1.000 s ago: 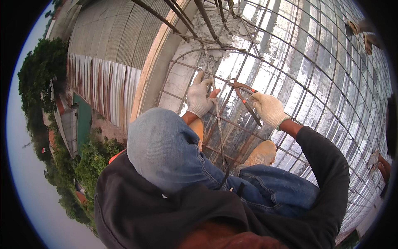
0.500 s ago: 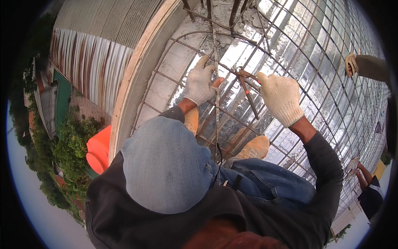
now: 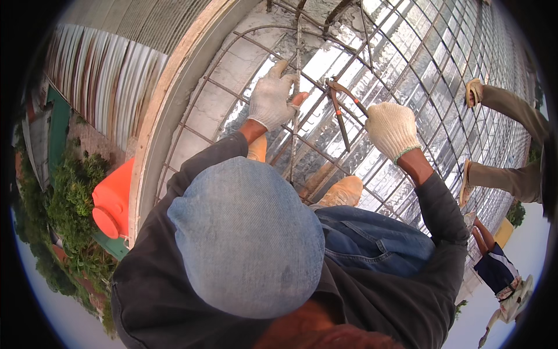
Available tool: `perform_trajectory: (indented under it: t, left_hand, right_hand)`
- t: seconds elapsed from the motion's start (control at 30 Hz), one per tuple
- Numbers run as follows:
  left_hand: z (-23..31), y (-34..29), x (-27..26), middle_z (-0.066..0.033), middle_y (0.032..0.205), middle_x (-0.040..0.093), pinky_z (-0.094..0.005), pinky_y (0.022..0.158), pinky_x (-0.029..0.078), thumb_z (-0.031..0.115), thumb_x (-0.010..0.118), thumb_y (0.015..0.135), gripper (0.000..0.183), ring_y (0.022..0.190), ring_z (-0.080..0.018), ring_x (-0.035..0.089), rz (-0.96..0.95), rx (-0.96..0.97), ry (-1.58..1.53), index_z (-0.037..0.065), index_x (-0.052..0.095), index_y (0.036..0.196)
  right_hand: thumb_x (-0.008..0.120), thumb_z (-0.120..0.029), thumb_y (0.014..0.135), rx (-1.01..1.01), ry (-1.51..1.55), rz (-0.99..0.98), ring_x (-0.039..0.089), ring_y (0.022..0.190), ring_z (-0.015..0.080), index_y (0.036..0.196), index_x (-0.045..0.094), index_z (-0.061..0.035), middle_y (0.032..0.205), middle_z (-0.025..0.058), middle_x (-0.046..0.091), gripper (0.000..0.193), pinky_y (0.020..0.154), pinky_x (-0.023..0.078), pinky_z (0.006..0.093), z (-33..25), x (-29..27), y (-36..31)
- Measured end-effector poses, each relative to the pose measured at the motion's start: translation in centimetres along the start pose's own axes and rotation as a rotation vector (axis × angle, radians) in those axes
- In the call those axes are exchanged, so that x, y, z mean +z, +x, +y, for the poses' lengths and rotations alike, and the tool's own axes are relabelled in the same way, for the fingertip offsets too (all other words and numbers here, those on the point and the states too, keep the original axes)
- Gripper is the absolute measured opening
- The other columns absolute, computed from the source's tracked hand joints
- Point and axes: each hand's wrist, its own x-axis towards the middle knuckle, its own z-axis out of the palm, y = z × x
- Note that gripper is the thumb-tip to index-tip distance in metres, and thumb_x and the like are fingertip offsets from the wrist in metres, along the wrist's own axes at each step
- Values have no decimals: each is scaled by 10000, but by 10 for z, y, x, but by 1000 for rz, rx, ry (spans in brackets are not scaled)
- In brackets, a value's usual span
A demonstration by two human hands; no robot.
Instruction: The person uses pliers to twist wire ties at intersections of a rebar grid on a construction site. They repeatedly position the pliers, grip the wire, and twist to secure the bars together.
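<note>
My left hand (image 3: 271,96), in a pale knit glove with the thumb tip bare, is over the steel bar mesh (image 3: 256,42). Its index finger is stretched out and the thumb stands apart, beside a long rebar (image 3: 297,75). My right hand (image 3: 393,129), in a cream knit glove, is closed around the end of one handle of a pair of pincers (image 3: 343,123). The other handle hangs free, so the pincers are spread. Their jaws are at a bar crossing to the right of my left thumb; I cannot make out whether they grip wire.
Shiny corrugated metal decking (image 3: 334,61) lies beneath the mesh. A timber-edged formwork wall (image 3: 152,125) curves along the left, with an orange tank (image 3: 113,195) beyond it. Upright bars (image 3: 334,16) rise at the far end. Another person's legs (image 3: 503,104) stand on the mesh at right.
The view has shifted, so the scene sits further left and more of the people at right shows. My right hand has drawn back along the pincers' handle, exposing more of it.
</note>
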Motion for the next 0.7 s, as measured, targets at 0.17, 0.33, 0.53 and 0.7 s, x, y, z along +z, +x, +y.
perform_trajectory:
  t: [0.17,0.33,0.53,0.7]
  left_hand:
    - [-2,-3,1,-329,1663,519,-534,1200,515,443,831,993,556,1429,-483,626,26,3,-28,23,766,1352]
    - [-4,-5,-2,-314,1669,516,-542,1183,520,446,850,969,551,1408,-484,633,48,-10,-30,26,770,1317]
    - [-10,1,10,-279,1609,589,-534,1136,558,434,868,962,502,1342,-490,673,150,17,-154,57,761,1277]
    - [-34,21,3,-206,1301,743,-473,976,579,402,786,1050,450,1145,-362,746,415,-39,-281,20,728,1280]
  right_hand:
    - [706,-248,940,47,103,-77,822,845,421,964,860,-30,878,237,809,268,748,651,539,10,-19,-3]
    - [663,-299,1033,129,371,247,821,951,361,1332,801,-90,1009,174,829,390,882,635,487,4,-33,-6]
    - [681,-258,1021,38,526,457,810,951,361,1419,736,-94,981,148,817,434,848,621,502,3,-28,41]
    - [671,-290,1028,63,482,385,791,915,426,1234,736,-83,917,202,789,298,802,612,557,-37,-48,96]
